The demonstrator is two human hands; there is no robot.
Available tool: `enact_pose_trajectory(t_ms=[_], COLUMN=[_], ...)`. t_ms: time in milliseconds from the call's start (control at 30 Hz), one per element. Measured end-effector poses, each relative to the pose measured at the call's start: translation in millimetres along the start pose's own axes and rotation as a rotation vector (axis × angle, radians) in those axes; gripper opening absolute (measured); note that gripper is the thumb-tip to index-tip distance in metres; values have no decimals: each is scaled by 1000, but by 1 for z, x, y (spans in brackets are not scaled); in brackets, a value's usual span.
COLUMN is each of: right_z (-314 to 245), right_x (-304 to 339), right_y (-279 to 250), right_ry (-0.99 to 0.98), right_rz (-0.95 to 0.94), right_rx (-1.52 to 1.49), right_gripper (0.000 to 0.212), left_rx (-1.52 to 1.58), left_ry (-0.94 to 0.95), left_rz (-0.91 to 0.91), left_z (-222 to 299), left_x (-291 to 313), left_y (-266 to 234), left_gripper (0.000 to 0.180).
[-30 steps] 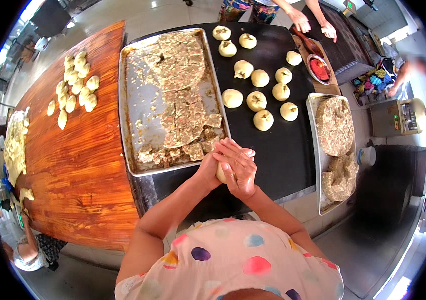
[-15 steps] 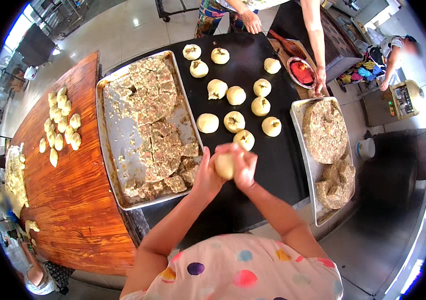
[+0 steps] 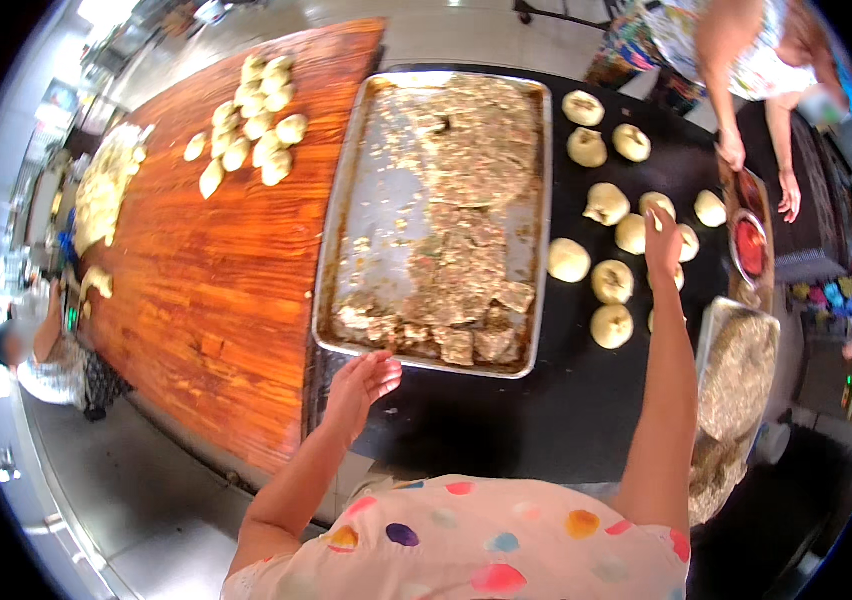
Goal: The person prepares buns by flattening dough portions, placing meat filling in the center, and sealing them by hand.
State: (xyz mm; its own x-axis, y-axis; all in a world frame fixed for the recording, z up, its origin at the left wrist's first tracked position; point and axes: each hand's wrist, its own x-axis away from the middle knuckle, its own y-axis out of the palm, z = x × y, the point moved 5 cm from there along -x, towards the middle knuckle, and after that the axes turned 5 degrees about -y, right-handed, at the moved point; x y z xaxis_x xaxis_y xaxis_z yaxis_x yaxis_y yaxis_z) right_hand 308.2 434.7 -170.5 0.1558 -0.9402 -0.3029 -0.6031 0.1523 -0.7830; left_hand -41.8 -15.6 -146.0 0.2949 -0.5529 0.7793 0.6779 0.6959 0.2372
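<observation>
My left hand (image 3: 360,388) is empty, its fingers stretched out at the near edge of a metal tray (image 3: 322,290). A slab of chunky, pale brown filling (image 3: 476,160) lies in that tray, cut into pieces toward the near end. My right hand (image 3: 662,245) reaches out over the black tabletop (image 3: 486,430), fingers closed on a round filled dough bun (image 3: 657,203). Several similar buns stand around it, including one with a gathered top (image 3: 606,204) and one near the front (image 3: 611,326). My right hand and forearm partly cover a few of them.
Small dough pieces (image 3: 256,125) and a larger dough heap (image 3: 106,190) lie on the wooden table (image 3: 216,290) at left. A second filling tray (image 3: 708,335) and a bowl of red paste (image 3: 749,246) are at right. A co-worker's hand (image 3: 731,150) is at the far right.
My hands have parted: the left has moved to the tray's near edge, the right has carried the bun out among the others. The view has shifted, showing more of the wooden table.
</observation>
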Motion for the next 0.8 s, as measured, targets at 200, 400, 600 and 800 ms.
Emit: enact_pose_trajectory(t_ms=[200, 400, 600, 800], right_z=[-93, -132, -308, -427], right_x=[98, 189, 173, 127], right_y=[-5, -19, 101, 278], right_ry=[-28, 231, 149, 104], right_rz=[-78, -49, -415, -686], right_rx=[-310, -339, -646, -814], right_gripper=[24, 23, 25, 31], left_rx=[85, -133, -239, -109], left_ry=[350, 650, 552, 436], left_rz=[155, 543, 896, 890], left_z=[78, 215, 291, 346], left_x=[-61, -139, -209, -236], left_y=[-87, -192, -334, -374], left_gripper=[25, 22, 32, 49])
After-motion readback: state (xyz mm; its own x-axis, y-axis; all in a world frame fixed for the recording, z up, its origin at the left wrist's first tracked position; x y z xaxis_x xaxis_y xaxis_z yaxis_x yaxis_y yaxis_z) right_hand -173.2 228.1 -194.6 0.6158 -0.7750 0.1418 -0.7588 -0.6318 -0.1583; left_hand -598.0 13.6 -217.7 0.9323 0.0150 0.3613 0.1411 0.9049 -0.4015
